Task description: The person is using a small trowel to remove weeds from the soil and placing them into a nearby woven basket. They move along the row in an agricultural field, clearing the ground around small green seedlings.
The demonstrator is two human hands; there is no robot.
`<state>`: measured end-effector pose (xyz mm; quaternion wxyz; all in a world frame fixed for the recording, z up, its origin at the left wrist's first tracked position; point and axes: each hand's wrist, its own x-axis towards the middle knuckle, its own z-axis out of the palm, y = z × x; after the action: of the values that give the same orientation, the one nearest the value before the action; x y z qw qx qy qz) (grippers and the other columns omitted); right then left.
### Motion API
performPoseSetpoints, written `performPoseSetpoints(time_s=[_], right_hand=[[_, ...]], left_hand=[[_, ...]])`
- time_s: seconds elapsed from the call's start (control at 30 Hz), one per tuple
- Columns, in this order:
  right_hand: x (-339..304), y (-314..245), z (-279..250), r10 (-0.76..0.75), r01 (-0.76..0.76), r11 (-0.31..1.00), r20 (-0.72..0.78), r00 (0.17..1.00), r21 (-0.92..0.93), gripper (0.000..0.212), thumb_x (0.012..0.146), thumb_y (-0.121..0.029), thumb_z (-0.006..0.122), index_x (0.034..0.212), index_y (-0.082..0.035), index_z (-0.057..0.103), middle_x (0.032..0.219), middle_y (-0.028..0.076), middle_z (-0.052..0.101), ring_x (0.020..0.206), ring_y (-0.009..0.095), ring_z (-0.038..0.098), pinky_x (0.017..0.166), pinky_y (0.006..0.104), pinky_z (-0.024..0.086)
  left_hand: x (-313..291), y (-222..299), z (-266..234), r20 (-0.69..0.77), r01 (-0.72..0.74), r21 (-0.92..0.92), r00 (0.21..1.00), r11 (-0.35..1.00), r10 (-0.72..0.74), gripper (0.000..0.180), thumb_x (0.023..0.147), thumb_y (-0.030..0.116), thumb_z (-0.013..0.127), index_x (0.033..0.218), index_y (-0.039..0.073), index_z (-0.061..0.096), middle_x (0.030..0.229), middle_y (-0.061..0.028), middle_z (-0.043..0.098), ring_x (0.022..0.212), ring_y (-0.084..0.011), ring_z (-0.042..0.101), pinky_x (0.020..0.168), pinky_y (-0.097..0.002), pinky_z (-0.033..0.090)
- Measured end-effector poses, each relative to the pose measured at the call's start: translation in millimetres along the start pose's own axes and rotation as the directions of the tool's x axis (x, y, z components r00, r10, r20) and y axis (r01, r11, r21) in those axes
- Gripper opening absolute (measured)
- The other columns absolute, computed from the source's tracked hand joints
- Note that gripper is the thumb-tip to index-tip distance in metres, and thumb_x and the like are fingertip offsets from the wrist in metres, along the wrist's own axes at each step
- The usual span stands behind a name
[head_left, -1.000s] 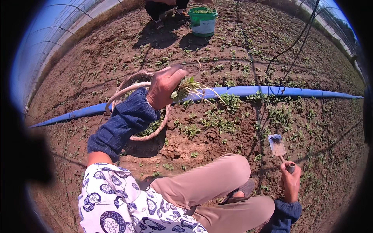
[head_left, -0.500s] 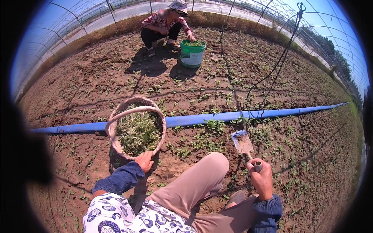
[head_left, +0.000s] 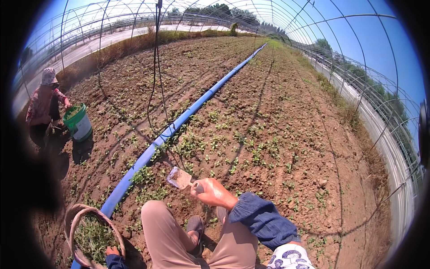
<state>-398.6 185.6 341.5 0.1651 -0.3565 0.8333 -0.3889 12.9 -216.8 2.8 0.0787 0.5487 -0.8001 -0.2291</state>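
Note:
My right hand (head_left: pixel 214 193) is closed round the handle of a small hand shovel (head_left: pixel 181 178). Its flat, soil-smeared blade points left, just above the ground beside low green plants (head_left: pixel 190 145). At the lower left, a round wicker basket (head_left: pixel 70 226) with a hoop handle holds a heap of cut greens (head_left: pixel 93 236). My left hand (head_left: pixel 113 251) grips the basket's near right rim, fingers over the edge against the greens; its thumb is hidden. My knees are bent between the two hands.
A blue hose (head_left: pixel 180 120) runs from beside the basket into the distance, with black cables (head_left: pixel 156 76) hanging down to it. At the far left another person (head_left: pixel 45 98) crouches with a hand in a green bucket (head_left: pixel 79 123) of greens. Thin metal hoops (head_left: pixel 354 38) arch overhead.
My view has swung right, so basket, person and bucket now sit further left. My right hand with the shovel has turned, its blade now pointing left. The left hand stays on the basket.

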Motion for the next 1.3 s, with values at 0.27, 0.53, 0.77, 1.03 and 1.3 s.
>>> performPoseSetpoints(time_s=[0.27,0.53,0.77,1.03,1.3], right_hand=[[-32,-10,-13,0.041,-0.044,0.999,-0.119,0.992,-0.021,0.021,0.08,-0.024,0.065,0.085,-0.004,0.066,0.074,0.021,0.064,0.071,0.04,0.064,0.065,0.0449,0.048],[-62,-9,-15,0.099,-0.116,0.989,-0.183,0.978,-0.087,0.017,0.084,-0.019,0.066,0.088,-0.003,0.068,0.066,0.01,0.062,0.06,0.015,0.056,0.06,0.0322,0.047],[-53,-38,6,0.183,-0.178,0.983,-0.141,0.973,0.043,0.013,0.084,-0.012,0.067,0.084,0.0,0.066,0.058,0.002,0.055,0.055,0.006,0.048,0.052,0.0264,0.04],[-36,-42,37,0.089,-0.081,0.991,-0.076,0.993,0.105,0.012,0.084,-0.009,0.068,0.082,0.002,0.064,0.059,-0.002,0.05,0.056,0.004,0.042,0.05,0.0251,0.036],[-37,-52,37,0.021,-0.012,0.995,-0.098,0.995,0.097,0.013,0.086,-0.009,0.067,0.081,0.003,0.063,0.059,-0.004,0.049,0.057,0.003,0.041,0.049,0.0243,0.034]], left_hand=[[10,-12,31,0.175,0.101,0.17,0.976,0.98,-0.131,0.037,0.079,0.028,0.058,0.089,-0.008,0.06,0.087,-0.0333,0.062,0.086,-0.0485,0.061,0.074,-0.0514,0.049],[-24,14,49,0.332,-0.202,0.231,0.936,0.952,0.118,0.033,0.091,0.028,0.046,0.096,0.004,0.067,0.1,-0.0289,0.063,0.095,-0.0471,0.062,0.08,-0.0544,0.051],[-33,51,27,0.103,-0.023,0.036,0.994,0.999,0.019,0.032,0.094,0.031,0.047,0.091,0.002,0.062,0.091,-0.0269,0.065,0.088,-0.0456,0.062,0.078,-0.0552,0.047],[-74,32,6,-0.06,-0.404,0.191,0.905,0.894,0.422,0.019,0.089,0.025,0.061,0.084,0.007,0.064,0.082,-0.0134,0.059,0.081,-0.0343,0.055,0.071,-0.0461,0.045],[-83,56,-9,-0.049,-0.248,0.136,0.965,0.959,0.257,0.024,0.092,0.027,0.059,0.095,0.004,0.058,0.092,-0.0201,0.061,0.09,-0.039,0.055,0.08,-0.0487,0.045]])
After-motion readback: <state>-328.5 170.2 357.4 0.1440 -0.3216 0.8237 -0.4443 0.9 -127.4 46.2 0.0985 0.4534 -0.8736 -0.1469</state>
